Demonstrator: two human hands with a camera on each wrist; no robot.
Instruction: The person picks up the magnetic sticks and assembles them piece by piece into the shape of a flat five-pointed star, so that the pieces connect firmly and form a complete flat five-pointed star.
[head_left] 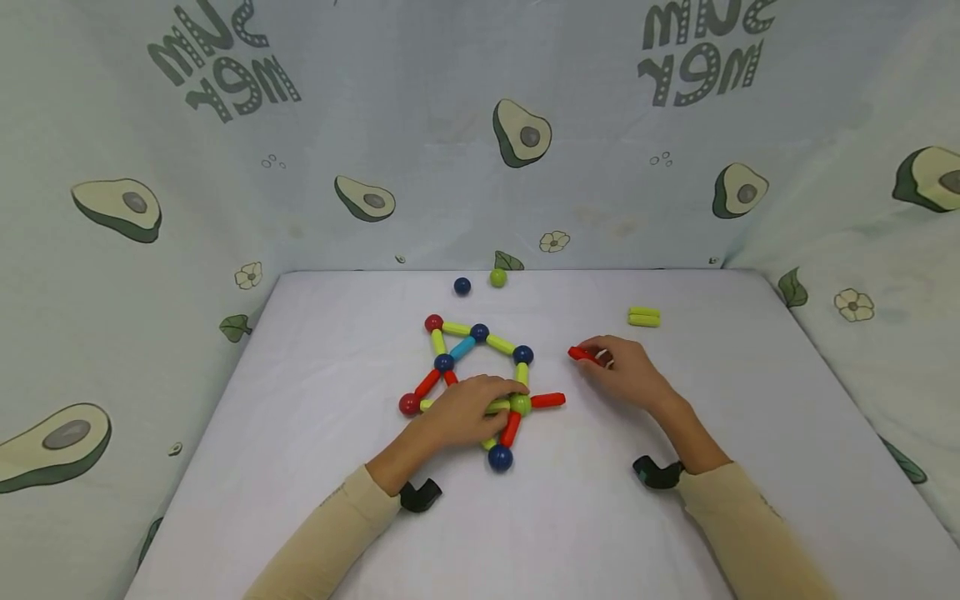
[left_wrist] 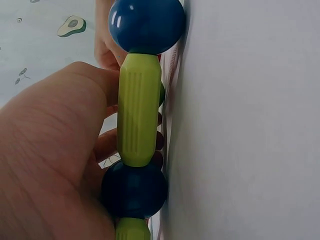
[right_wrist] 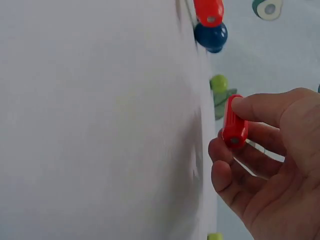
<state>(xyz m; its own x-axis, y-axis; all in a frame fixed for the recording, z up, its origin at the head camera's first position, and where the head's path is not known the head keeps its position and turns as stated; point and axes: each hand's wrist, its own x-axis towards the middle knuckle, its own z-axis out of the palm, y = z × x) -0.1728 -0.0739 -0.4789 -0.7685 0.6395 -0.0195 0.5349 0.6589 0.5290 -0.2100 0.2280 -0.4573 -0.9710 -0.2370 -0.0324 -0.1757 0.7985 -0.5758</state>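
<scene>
A flat frame of magnetic rods and balls lies on the white table, with a lime ball (head_left: 520, 405) at its right corner. My left hand (head_left: 467, 412) reaches over it and grips a lime rod (head_left: 498, 407) beside that ball between thumb and fingers. In the left wrist view a lime rod (left_wrist: 139, 110) joins two dark blue balls in front of the palm. Right of the frame, my right hand (head_left: 626, 371) pinches a loose red rod (right_wrist: 234, 122) between thumb and fingers. Another red rod (head_left: 548, 400) sticks out from the lime ball toward it. The left hand hides part of the frame.
Two lime rods (head_left: 644, 317) lie side by side at the back right. Near the table's far edge sit a loose dark blue ball (head_left: 462, 287) and a lime ball (head_left: 498, 277). A curtain with avocado prints (head_left: 522, 133) hangs behind the table (head_left: 315, 350).
</scene>
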